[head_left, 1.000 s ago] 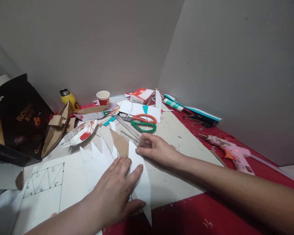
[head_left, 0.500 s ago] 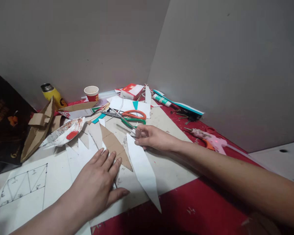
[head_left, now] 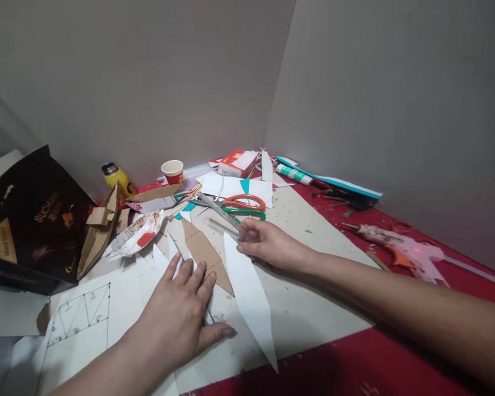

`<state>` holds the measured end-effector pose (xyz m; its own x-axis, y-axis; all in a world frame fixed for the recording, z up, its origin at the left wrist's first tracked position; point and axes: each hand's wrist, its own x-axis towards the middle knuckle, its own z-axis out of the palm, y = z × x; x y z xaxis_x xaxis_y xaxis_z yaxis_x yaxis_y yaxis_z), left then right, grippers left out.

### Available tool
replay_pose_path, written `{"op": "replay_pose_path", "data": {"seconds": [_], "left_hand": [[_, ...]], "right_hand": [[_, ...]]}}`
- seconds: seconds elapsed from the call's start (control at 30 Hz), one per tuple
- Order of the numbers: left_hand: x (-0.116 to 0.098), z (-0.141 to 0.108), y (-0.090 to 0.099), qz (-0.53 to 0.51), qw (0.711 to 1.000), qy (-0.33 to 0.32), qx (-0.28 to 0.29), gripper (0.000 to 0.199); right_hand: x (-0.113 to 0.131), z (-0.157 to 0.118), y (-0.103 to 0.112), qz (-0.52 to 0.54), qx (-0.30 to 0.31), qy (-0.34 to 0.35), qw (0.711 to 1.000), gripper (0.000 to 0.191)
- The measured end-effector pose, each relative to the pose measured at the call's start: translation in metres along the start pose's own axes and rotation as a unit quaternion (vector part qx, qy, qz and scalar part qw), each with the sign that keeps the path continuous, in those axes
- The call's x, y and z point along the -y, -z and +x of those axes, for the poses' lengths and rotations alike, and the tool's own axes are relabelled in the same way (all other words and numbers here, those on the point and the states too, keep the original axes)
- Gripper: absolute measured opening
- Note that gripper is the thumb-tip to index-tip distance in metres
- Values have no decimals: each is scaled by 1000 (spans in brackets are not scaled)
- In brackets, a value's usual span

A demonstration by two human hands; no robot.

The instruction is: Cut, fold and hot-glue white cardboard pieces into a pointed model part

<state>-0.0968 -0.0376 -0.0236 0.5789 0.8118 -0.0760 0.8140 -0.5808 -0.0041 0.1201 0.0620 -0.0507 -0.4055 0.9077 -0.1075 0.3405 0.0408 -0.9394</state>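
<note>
Left hand (head_left: 179, 311): palm down, fingers spread over white paper pieces (head_left: 160, 259) on the table (head_left: 313, 297). Right hand (head_left: 258, 237), apart from the left: thumb and fingers pinched on a narrow strip (head_left: 226, 216), seemingly clear; blur obscures its exact form. White pointed cutout (head_left: 247, 286) lies just below the right fingertips, contact unclear. Brown cardboard piece (head_left: 204, 247) between the hands; scissors (head_left: 226, 202) just beyond.
</note>
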Motion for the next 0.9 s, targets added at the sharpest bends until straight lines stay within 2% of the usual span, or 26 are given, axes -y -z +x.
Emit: {"op": "replay_pose_path", "data": {"seconds": [0.13,0.27,0.37,0.47,0.53,0.63,0.73,0.9], "left_hand": [[3,-2,2,-2,1000,11,15,79],[-5,-6,5,22,1000,1,-5,84],[-20,-10,-2,38,996,-73,-19,80],[-37,-13,-18,44,985,-157,-54,69],[-44,-14,-29,47,980,-180,-75,64],[-47,-12,-39,40,979,-186,-73,70],[-45,-8,-40,13,982,-180,-61,72],[-43,-4,-33,1,981,-192,-35,71]], "right_hand": [[0,4,-2,-22,-9,26,999,15],[3,-3,3,-62,-32,51,996,10],[8,-16,13,-117,-70,85,987,15],[13,-35,31,-179,-87,148,969,42],[13,-49,44,-233,-58,202,949,48],[7,-70,62,-316,22,240,917,45],[-3,-87,73,-372,88,225,896,43],[-10,-97,81,-408,128,200,882,40]]}}
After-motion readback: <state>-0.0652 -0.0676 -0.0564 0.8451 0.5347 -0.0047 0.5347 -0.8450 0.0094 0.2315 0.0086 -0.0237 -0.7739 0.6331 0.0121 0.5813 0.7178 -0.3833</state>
